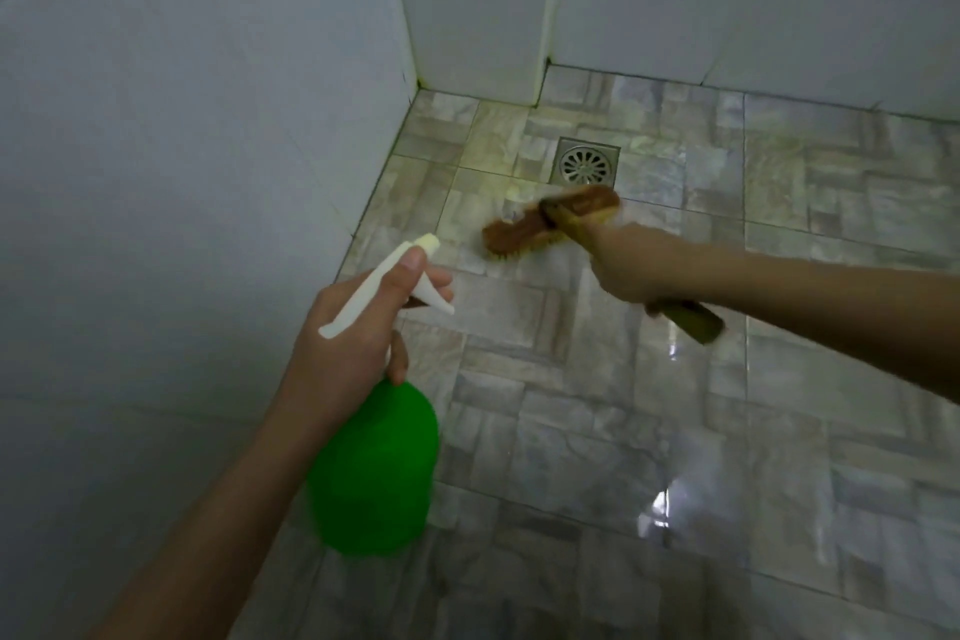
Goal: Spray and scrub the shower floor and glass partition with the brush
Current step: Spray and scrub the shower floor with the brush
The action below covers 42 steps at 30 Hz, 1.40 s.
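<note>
My left hand (358,327) grips a green spray bottle (376,468) by its white trigger head (387,276), nozzle pointing at the floor near the left wall. My right hand (631,265) holds the yellow-green handle of a brown scrub brush (550,221). The brush head lies bristles down on the wet marbled floor tiles (597,405), just in front of the drain, and looks blurred. No glass partition shows in this view.
A square metal floor drain (586,165) sits just beyond the brush. White tiled walls (182,146) close in on the left and at the back, with a jutting corner column (483,16). Wet floor stretches to the right and toward me.
</note>
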Each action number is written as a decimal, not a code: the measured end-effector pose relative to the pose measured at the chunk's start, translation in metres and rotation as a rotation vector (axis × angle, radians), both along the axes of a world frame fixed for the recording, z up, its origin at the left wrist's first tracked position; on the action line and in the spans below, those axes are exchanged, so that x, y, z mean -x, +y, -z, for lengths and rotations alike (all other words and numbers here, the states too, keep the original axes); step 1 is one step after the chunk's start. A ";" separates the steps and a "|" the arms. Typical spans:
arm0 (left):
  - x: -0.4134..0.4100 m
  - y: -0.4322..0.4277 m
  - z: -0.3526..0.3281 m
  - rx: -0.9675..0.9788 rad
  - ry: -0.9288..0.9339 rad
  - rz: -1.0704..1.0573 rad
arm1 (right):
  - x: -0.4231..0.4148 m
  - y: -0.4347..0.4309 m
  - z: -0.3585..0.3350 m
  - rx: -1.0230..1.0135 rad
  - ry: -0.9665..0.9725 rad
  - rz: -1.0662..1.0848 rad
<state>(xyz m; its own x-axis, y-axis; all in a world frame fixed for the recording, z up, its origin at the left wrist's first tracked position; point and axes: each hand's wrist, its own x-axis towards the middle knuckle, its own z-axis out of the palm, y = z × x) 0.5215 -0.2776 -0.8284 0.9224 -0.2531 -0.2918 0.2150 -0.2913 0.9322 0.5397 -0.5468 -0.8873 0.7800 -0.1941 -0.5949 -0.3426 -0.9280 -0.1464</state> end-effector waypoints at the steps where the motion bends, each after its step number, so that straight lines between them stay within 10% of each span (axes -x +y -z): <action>1: -0.004 0.004 -0.001 0.008 0.002 -0.001 | -0.011 0.007 0.004 -0.025 -0.054 0.044; 28: -0.054 0.041 -0.003 0.110 -0.050 0.050 | -0.041 0.107 0.009 -0.183 -0.242 0.527; 35: -0.059 0.052 0.002 0.155 -0.013 0.048 | 0.090 0.206 0.007 -0.139 -0.145 0.497; 42: -0.065 0.060 0.011 0.155 -0.003 -0.006 | -0.035 0.129 0.019 -0.174 -0.273 0.500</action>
<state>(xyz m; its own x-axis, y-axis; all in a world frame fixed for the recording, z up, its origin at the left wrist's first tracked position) 0.5860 -0.2173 -0.8394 0.9247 -0.2897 -0.2470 0.2135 -0.1425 0.9665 0.5746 -0.4174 -0.9065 0.7482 -0.4948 -0.4420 -0.6605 -0.6181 -0.4262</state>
